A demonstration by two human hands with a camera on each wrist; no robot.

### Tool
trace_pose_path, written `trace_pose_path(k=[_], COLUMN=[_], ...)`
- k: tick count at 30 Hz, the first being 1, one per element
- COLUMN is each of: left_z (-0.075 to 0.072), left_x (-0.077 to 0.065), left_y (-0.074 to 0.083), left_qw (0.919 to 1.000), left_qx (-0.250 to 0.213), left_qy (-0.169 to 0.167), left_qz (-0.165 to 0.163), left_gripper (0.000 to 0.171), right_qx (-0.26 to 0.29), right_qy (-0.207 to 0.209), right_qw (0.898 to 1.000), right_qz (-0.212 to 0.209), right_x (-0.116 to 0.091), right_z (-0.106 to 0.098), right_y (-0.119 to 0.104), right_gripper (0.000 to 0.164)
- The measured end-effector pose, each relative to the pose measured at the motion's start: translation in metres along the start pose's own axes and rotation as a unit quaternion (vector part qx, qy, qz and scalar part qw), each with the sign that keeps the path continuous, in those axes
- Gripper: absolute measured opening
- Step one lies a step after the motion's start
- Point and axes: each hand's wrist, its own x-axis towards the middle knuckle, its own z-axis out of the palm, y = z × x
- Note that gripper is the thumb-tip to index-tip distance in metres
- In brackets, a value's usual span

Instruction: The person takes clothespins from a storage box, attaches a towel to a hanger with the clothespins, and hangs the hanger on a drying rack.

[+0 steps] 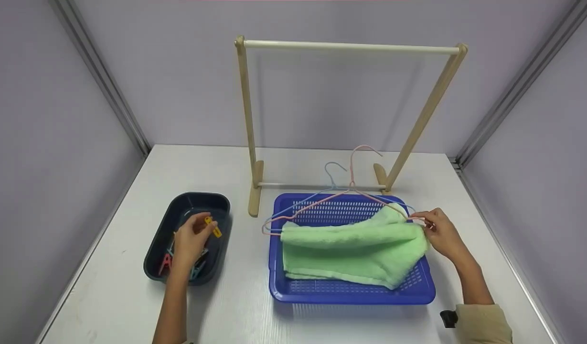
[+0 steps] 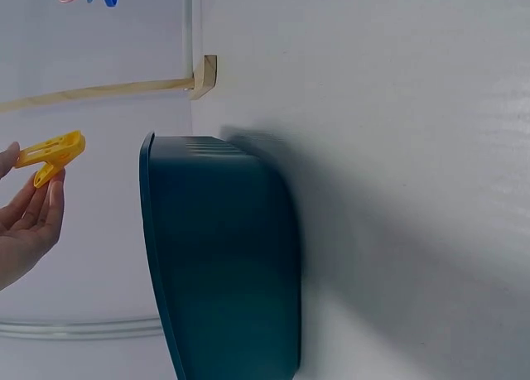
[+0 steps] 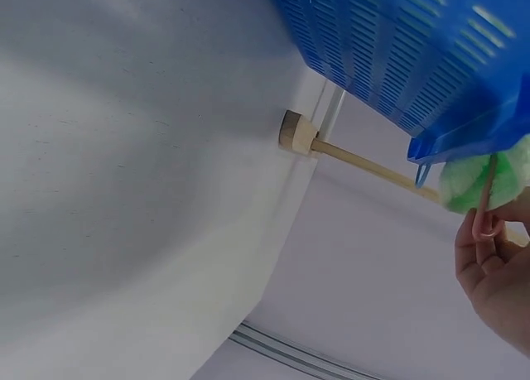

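Observation:
My left hand (image 1: 190,241) is above the dark tray, pinching a yellow clothespin (image 1: 214,227) between thumb and fingers; the left wrist view shows this clothespin (image 2: 55,152) close up. On the right, my right hand (image 1: 443,235) pinches the right end of a pink hanger (image 1: 352,183). A light green towel (image 1: 350,253) is draped over that hanger's lower bar and hangs into the blue basket (image 1: 353,298). In the right wrist view, the pink hanger's bent end (image 3: 485,218) shows between the fingers. A blue hanger (image 1: 332,184) lies behind the pink one, on the basket.
The dark tray (image 1: 154,239) on the left holds several clothespins, among them a red one (image 1: 165,263). Behind the basket stands a wooden rack with a white top rail (image 1: 350,47); its left foot (image 1: 256,191) is on the white table (image 1: 116,296). Walls enclose the back and sides.

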Motion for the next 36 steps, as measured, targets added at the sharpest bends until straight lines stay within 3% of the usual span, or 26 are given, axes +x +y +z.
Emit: trace_pose_path(k=[6, 13, 24, 31, 36], left_z=[0.000, 0.002, 0.001, 0.001, 0.001], left_x=[0.000, 0.000, -0.001, -0.003, -0.002], left_y=[0.000, -0.004, -0.004, -0.004, -0.005], left_qw=[1.0000, 1.0000, 1.0000, 1.0000, 1.0000], left_qx=[0.000, 0.003, -0.001, 0.003, -0.001], left_qy=[0.000, -0.001, -0.003, 0.000, -0.009], left_qz=[0.000, 0.002, 0.000, 0.005, 0.001], left_gripper=[0.036, 0.036, 0.035, 0.035, 0.035], right_qx=[0.010, 0.059, 0.047, 0.012, 0.039], right_qy=[0.032, 0.061, 0.084, 0.096, 0.095], right_qw=[0.999, 0.996, 0.995, 0.994, 0.994], right_qz=[-0.004, 0.002, -0.038, -0.055, -0.044], right_x=[0.001, -0.002, -0.005, -0.005, -0.006], right_z=[0.003, 0.007, -0.005, -0.001, 0.003], right_y=[-0.001, 0.000, 0.001, 0.001, 0.002], right_gripper=[0.028, 0.003, 0.015, 0.011, 0.009])
